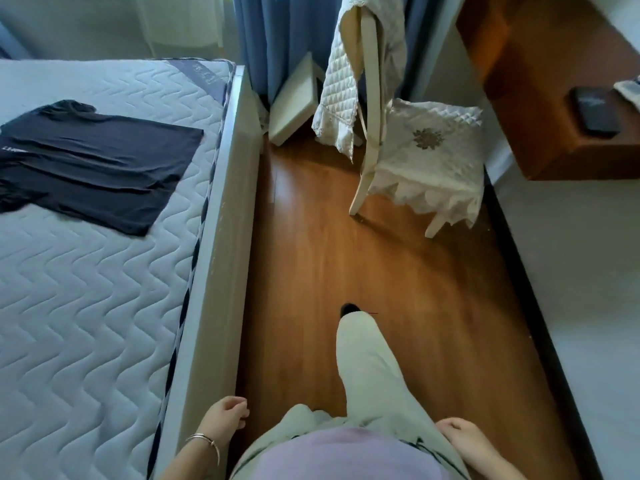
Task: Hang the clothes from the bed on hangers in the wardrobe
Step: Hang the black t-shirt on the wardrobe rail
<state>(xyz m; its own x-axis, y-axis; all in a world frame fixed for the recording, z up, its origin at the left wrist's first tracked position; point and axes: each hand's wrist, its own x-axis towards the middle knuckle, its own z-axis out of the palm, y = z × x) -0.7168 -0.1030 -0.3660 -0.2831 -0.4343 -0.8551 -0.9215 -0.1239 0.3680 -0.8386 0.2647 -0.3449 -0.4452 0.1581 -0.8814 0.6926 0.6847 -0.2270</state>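
Observation:
A dark navy T-shirt (pixel 93 164) lies spread flat on the quilted grey mattress of the bed (pixel 86 306) at the left. My left hand (pixel 227 415) hangs beside the bed's pale side rail, fingers loosely curled, holding nothing, a bracelet on the wrist. At the bottom right, next to my hip, my right hand (pixel 462 436) also hangs loose and empty. I stand in the aisle between bed and wall, one leg stepping forward. No wardrobe or hangers are in view.
A cream chair (pixel 426 150) with quilted covers stands ahead on the wooden floor (pixel 346 244). A flat white box (pixel 294 102) leans by blue curtains (pixel 277 39). A brown desk (pixel 554 109) with a black phone (pixel 595 110) juts out at the upper right.

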